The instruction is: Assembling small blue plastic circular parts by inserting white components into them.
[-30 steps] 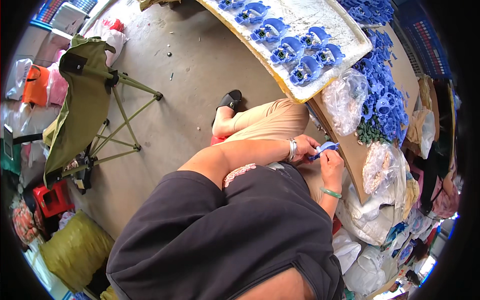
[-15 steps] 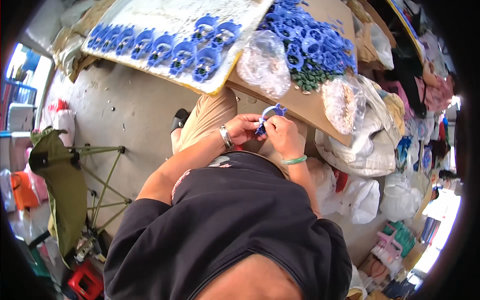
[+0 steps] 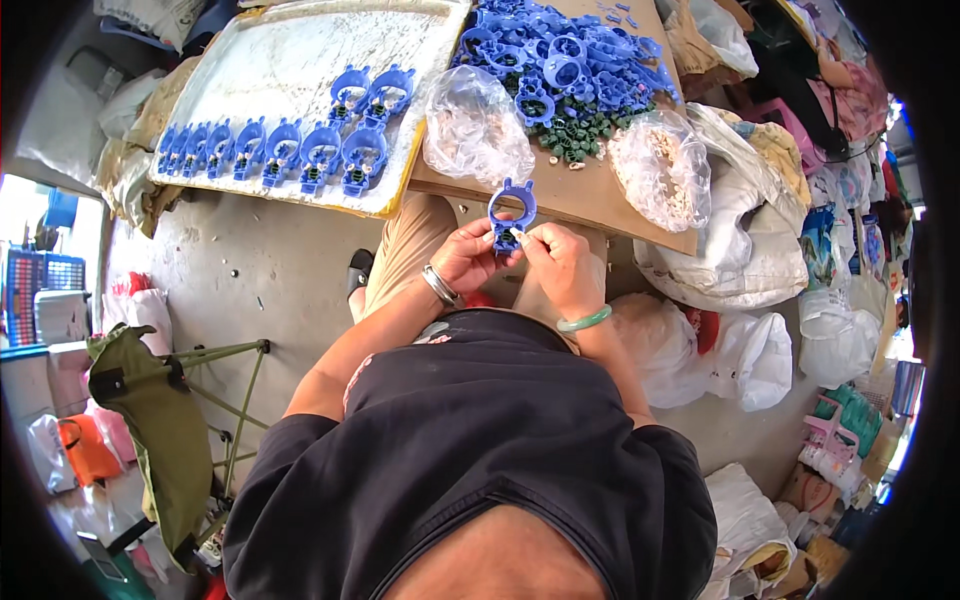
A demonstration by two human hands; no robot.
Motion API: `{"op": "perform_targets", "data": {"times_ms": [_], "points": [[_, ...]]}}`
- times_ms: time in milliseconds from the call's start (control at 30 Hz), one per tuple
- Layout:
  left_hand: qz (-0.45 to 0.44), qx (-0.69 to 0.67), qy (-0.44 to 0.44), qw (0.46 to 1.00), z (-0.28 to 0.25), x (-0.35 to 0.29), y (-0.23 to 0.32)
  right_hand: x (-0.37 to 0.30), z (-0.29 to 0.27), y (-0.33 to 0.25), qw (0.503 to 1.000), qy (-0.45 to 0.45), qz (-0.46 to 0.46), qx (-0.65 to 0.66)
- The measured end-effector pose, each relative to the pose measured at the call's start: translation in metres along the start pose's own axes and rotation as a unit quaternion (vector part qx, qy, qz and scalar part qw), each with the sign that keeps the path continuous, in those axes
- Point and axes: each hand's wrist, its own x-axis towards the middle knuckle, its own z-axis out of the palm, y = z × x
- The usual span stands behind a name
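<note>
Above my lap, my left hand [image 3: 470,258] is closed on the lower left side of a blue plastic piece [image 3: 505,224]. This piece is held upright, with a large ring, two small ears on top and a darker body below. My right hand [image 3: 562,268] has its thumb and fingers pinched together against the right side of that body. A pale spot shows at those fingertips, too small to tell what it is. Similar blue ringed pieces [image 3: 364,158] stand in a row on a white tray [image 3: 265,75], with two more behind its right end.
A brown board [image 3: 455,182] carries a heap of blue ringed parts [image 3: 590,70], small dark green parts [image 3: 570,140] and two clear plastic bags [image 3: 478,125], the right one holding pale bits. A white sack [image 3: 720,265] lies right of it. A green folding chair [image 3: 140,420] stands at left.
The blue piece has turned from tilted to upright, its ring now facing me. My hands have shifted slightly left with it. The whole view has shifted, so the tray and board appear further left.
</note>
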Motion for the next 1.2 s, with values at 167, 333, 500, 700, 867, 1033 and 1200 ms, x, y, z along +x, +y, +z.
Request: {"op": "perform_targets", "data": {"times_ms": [167,333,500,700,867,1033,1200], "points": [[-0.014,-0.002,-0.019,1.0,-0.002,-0.001,-0.001,0.0,0.005,0.003,0.995,-0.024,0.057,0.074],[-0.016,0.018,0.006,1.0,0.003,-0.003,-0.001,-0.002,0.012,0.012,0.994,-0.034,0.057,0.084],[-0.02,0.037,0.011,0.999,0.001,-0.003,-0.003,-0.002,0.015,0.015,0.999,-0.022,0.018,0.031],[-0.024,0.055,-0.001,0.998,-0.001,-0.003,-0.002,-0.003,0.019,0.014,1.0,0.006,0.008,-0.019],[-0.003,0.084,0.002,0.996,0.002,-0.003,-0.002,-0.002,0.019,0.016,0.999,0.014,-0.005,-0.04],[0.002,0.094,-0.004,0.996,0.004,-0.004,0.0,-0.002,0.016,0.012,0.997,0.013,-0.037,-0.063],[0.047,0.126,0.001,0.991,0.013,-0.003,-0.002,-0.002,0.014,0.008,0.997,0.028,-0.036,-0.069]]}}
